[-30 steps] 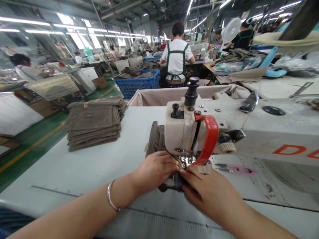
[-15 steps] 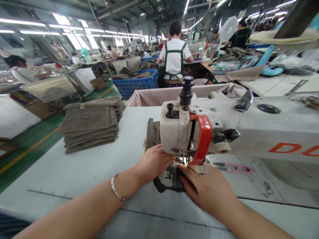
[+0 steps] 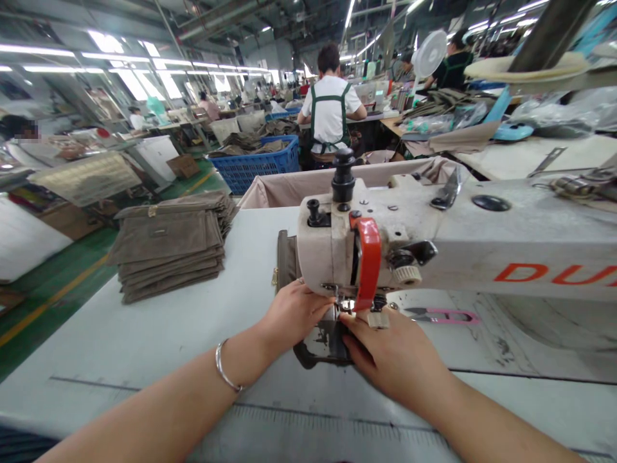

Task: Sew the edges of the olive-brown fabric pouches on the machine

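Observation:
My left hand [image 3: 296, 315], a silver bangle on its wrist, presses closed fingers on a grey-brown fabric pouch [image 3: 286, 260] at the needle of the white sewing machine [image 3: 321, 247]. Most of the pouch is hidden behind the machine head and my hands; a gold zip pull shows at its left edge. Right of the needle, my right hand [image 3: 390, 347] has its fingertips pinched low by the presser foot, at the pouch's near edge. An orange guard [image 3: 367, 263] hangs over these fingers. Beneath both hands lies a dark metal plate [image 3: 321, 347].
A stack of similar pouches [image 3: 166, 251] lies on the table's left. Pink-handled thread snips [image 3: 448, 316] rest right of the needle. Behind the machine is a pink cloth-lined bin [image 3: 274, 190]. Farther back are a blue crate [image 3: 260, 164] and a seated person [image 3: 330, 109].
The view has shifted slightly, so the machine appears farther left. Both hands stay at the needle, with hardly any visible movement of the pouch.

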`<state>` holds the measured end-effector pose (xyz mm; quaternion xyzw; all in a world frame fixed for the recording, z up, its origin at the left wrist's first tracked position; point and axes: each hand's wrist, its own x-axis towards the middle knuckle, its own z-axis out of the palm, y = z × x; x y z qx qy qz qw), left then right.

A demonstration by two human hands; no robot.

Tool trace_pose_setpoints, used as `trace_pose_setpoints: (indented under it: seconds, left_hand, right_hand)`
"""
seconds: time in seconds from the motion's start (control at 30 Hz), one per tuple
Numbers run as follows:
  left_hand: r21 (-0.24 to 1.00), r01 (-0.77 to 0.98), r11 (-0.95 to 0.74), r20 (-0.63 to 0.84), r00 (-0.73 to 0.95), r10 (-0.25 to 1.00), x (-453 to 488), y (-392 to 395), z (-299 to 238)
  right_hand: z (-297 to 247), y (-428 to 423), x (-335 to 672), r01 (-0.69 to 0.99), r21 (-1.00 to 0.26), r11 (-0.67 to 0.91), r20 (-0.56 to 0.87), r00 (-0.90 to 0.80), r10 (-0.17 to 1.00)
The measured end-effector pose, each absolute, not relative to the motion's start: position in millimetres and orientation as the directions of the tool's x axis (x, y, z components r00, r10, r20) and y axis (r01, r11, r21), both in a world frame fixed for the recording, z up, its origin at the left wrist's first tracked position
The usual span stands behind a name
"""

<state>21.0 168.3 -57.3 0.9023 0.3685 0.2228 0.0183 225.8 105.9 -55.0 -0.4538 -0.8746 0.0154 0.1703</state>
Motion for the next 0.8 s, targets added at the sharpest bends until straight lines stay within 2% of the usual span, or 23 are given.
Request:
trace_pose_setpoints:
  seconds: [0.23,0.37,0.47,0.8]
  left_hand:
    - [0.204,0.712,-0.672,0.350,0.588,0.729,29,157,-45]
    - [0.275,0.749,-0.603,0.139,0.590,0.796,32,143,-23]
    - [0.365,0.740,-0.566,-0.008,0.610,0.792,31,129,-11]
    - [0.323,0.728,-0.605,0.046,0.626,0.778,28,100,-28]
  right_hand:
    - [-54,106,227,0.778,-0.209,0.592,0.278,-0.533,0.799]
    - [-50,106,233,0.727,-0.281,0.626,0.285,-0.560,0.778]
    - [-48,104,239,0.700,-0.322,0.638,0.265,-0.580,0.770]
    - [-41,104,246,0.685,-0.297,0.665,0.308,-0.590,0.746]
